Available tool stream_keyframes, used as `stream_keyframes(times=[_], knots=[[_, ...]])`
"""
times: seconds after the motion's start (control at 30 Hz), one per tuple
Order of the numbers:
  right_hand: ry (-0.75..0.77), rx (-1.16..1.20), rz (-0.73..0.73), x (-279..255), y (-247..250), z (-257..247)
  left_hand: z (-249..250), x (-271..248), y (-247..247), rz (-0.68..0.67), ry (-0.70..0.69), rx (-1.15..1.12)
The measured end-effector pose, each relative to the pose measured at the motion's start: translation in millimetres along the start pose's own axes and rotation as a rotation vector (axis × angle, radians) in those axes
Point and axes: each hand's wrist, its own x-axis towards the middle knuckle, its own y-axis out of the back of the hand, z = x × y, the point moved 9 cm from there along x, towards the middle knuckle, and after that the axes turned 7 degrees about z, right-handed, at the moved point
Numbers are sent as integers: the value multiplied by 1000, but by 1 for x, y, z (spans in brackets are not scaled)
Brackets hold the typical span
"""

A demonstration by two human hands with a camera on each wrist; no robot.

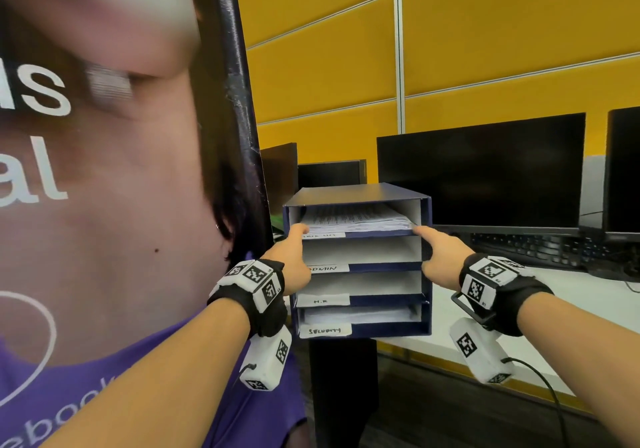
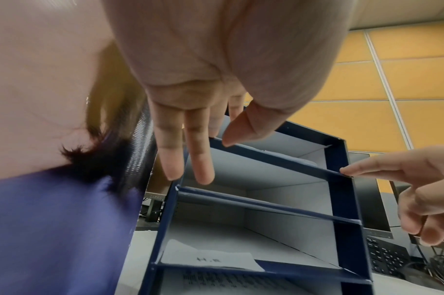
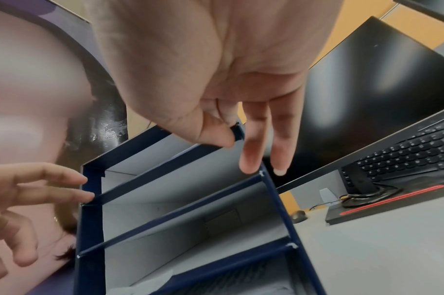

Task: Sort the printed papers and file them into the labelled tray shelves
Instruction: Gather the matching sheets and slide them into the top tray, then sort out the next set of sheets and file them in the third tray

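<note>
A navy blue tray shelf unit [image 1: 426,274] with white insides stands in front of me, also seen in the left wrist view [image 2: 342,199] and the right wrist view [image 3: 89,219]. Its top shelf holds a stack of printed papers [image 1: 356,220]. My left hand [image 1: 299,231] touches the stack's front left corner with straight fingers [image 2: 203,169]. At the front right corner my right hand [image 1: 420,231] presses with its thumb and forefinger, the other fingers [image 3: 251,155] hanging straight. Lower shelves carry the labels ADMIN [image 1: 327,268], H.R [image 1: 322,301] and SECURITY [image 1: 325,330]. More sheets [image 1: 356,314] lie in the bottom shelf.
A tall printed banner [image 1: 104,205] stands close on the left. The shelf unit sits on a black pedestal [image 1: 343,378]. To the right is a white desk [image 1: 571,295] with a dark monitor [image 1: 478,170] and a keyboard [image 1: 519,246], with yellow partition panels behind.
</note>
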Motion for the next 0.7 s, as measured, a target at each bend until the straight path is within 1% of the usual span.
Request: stream_keyframes(times=[0.1,0.23,0.37,0.43,0.53,0.63,0.7], knots=[[30,-29,11,-16,5,7,6,-11,-2,29,-26,-8],[-19,-77,-38,-36,15,28,20,-21,-20,-20,-61,67],[-44,-87,-33,-51,30,47,32,-21,-28,1,-65,130],[-51,-90,-44,-58,31,55,38,-24,-39,-47,-67,161],[-41,-69,-92,-67,23,60,44,-30,-67,-133,-118,176],[-47,-35,-160,-81,1,70,47,-46,-113,-289,-174,177],[-74,-15,-221,-93,-24,85,40,-60,-150,-384,-175,155]])
